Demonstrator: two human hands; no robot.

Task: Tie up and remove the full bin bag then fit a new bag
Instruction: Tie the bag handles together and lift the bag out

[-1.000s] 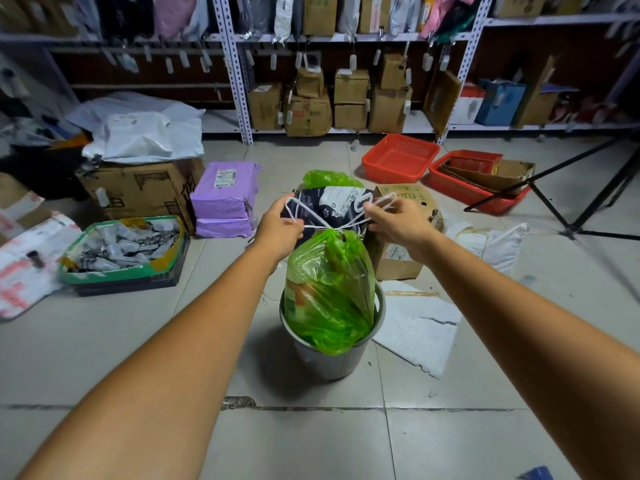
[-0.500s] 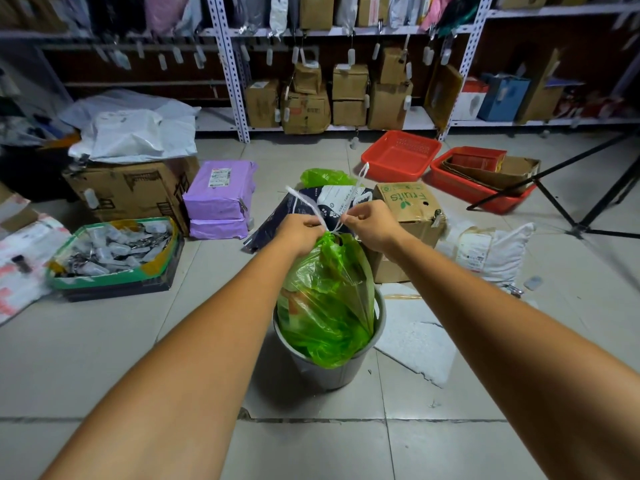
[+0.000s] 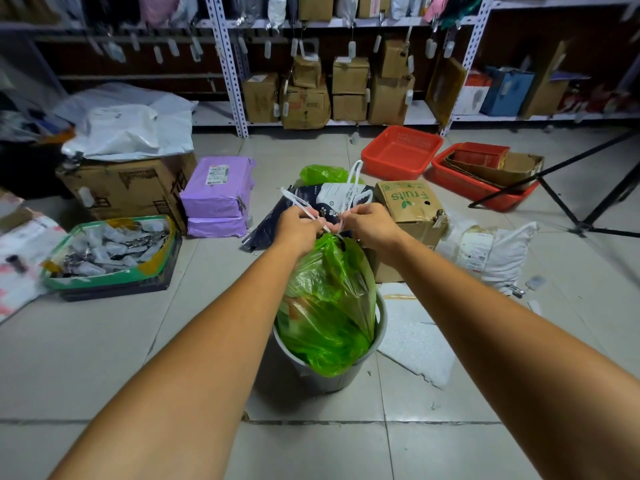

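Note:
A full green bin bag (image 3: 329, 306) stands in a grey bin (image 3: 360, 370) on the tiled floor, its gathered neck rising well above the rim. White drawstrings (image 3: 353, 174) come out of the neck. My left hand (image 3: 299, 228) pinches one white string just left of the neck. My right hand (image 3: 370, 225) pinches the other string just right of it, and a loop stands up above that hand. Both hands sit close together over the bag's top. A second crumpled green bag (image 3: 322, 174) lies on the floor behind.
A "Fruits" cardboard box (image 3: 410, 206) stands right behind the bin, a dark printed sack (image 3: 329, 199) beside it. Purple parcels (image 3: 218, 195) and a green-edged tray (image 3: 110, 258) lie left. Red baskets (image 3: 401, 152) and black tripod legs (image 3: 561, 202) lie right. Shelving lines the back.
My hands drew in from wide apart to close together over the bag's neck. The white strings went from stretched sideways to bunched between my fingers.

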